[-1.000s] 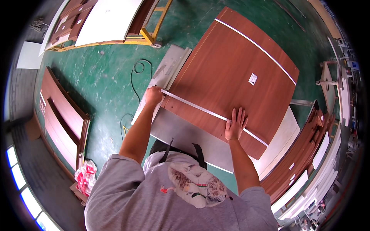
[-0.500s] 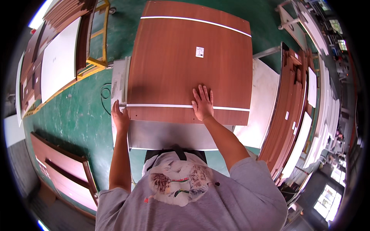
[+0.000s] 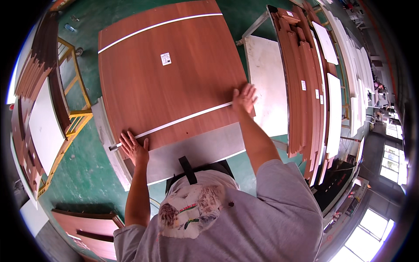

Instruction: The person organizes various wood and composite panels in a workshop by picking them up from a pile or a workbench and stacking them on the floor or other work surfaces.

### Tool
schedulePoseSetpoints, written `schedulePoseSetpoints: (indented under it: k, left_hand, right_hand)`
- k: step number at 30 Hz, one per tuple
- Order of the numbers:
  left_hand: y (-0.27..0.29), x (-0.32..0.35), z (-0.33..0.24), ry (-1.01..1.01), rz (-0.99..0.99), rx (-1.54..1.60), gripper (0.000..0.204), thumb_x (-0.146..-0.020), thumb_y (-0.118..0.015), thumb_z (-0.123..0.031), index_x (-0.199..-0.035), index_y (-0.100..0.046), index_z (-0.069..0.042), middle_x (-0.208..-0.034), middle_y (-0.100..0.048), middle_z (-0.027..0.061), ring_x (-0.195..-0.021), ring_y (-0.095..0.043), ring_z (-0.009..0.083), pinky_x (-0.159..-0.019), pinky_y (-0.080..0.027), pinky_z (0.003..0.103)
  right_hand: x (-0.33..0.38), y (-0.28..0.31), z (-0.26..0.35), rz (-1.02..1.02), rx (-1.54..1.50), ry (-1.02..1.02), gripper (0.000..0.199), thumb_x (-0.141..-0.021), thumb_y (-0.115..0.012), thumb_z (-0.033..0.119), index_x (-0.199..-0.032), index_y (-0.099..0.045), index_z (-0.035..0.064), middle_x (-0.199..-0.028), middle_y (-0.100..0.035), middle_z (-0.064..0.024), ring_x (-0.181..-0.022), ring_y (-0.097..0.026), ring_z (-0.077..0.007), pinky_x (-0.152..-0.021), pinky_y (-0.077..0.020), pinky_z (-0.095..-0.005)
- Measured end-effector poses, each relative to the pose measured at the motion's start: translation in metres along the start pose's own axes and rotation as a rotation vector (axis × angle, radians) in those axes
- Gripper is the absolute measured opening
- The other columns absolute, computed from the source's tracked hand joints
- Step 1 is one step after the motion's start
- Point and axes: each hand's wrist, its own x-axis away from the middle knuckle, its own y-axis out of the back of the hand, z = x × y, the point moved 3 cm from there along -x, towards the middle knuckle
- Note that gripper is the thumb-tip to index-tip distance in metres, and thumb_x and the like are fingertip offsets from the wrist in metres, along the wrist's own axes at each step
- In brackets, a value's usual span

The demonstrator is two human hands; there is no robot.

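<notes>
While our left hand (image 3: 133,147) and right hand (image 3: 244,98) press flat and open, grasping nothing, on the brown panel (image 3: 170,83), it could slide off the grey table (image 3: 196,150).

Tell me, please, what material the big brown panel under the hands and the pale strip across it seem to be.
The brown panel looks like wood board with a smooth reddish wood-grain laminate or veneer: faint streaks and an even, dull sheen. The pale strip, near both the left hand and the right hand, looks like white plastic or light metal trim; the view cannot settle which.
</notes>
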Motion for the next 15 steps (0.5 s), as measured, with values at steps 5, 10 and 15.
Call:
schedulePoseSetpoints:
  k: [5,10,15]
  left_hand:
    - [0.005,0.0,0.003,0.05,0.064,-0.013,0.092,-0.083,-0.063,-0.047,-0.151,-0.015,-0.006,-0.157,-0.006,0.0185,-0.145,-0.003,0.0369,-0.118,-0.005,0.049]
    - [0.012,0.004,0.007,0.083,0.102,-0.026,0.093,-0.084,-0.063,-0.048,-0.151,-0.015,-0.006,-0.158,-0.006,0.0179,-0.146,-0.002,0.0364,-0.118,-0.005,0.048]
    - [0.004,-0.007,-0.009,0.058,0.113,0.013,0.093,-0.084,-0.062,-0.05,-0.151,-0.015,-0.006,-0.158,-0.005,0.018,-0.145,-0.003,0.0363,-0.118,-0.005,0.047]
  right_hand:
    - [0.008,-0.028,-0.062,0.438,-0.3,-0.228,0.054,-0.098,-0.031,0.048,-0.136,-0.041,0.0115,-0.118,-0.061,-0.0218,-0.105,-0.059,-0.043,-0.09,-0.0461,-0.0504]
    - [0.01,-0.05,-0.092,0.63,-0.673,-0.317,0.073,-0.092,-0.04,0.06,-0.135,-0.047,0.002,-0.125,-0.057,-0.0262,-0.117,-0.054,-0.0394,-0.098,-0.0429,-0.0409]
    - [-0.023,-0.084,-0.118,0.758,-0.851,-0.501,0.091,-0.089,-0.038,0.07,-0.134,-0.044,-0.0094,-0.132,-0.051,-0.0273,-0.126,-0.048,-0.0339,-0.103,-0.038,-0.0397]
